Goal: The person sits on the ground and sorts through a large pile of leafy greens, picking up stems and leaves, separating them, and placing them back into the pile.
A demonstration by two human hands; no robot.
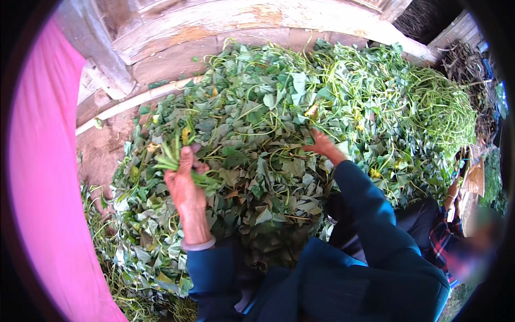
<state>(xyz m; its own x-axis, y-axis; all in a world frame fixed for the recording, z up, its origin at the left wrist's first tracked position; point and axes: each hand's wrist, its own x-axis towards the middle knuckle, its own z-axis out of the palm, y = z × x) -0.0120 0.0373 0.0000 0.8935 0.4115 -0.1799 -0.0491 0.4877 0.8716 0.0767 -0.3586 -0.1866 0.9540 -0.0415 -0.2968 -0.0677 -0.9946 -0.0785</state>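
Observation:
My left hand (188, 185), with a pale bracelet at the wrist, is closed round a bunch of green stems (170, 155). Cut stem ends stick up past the thumb, and more green shows below the fingers. Over the middle of a broad heap of leafy green vines (252, 126), my right hand (323, 144) reaches out with its fingers apart. It is beside a yellowish-brown leaf (312, 111) and holds nothing that I can see. Whether its fingertips touch the leaves I cannot tell.
Pink cloth (51, 177) hangs along the left. A pale pole (137, 100) and wooden beams (257, 19) border the far side. Bare stems (442, 107) are heaped at the right, near dark twigs (469, 80). Another person in a plaid shirt (442, 236) sits at the lower right.

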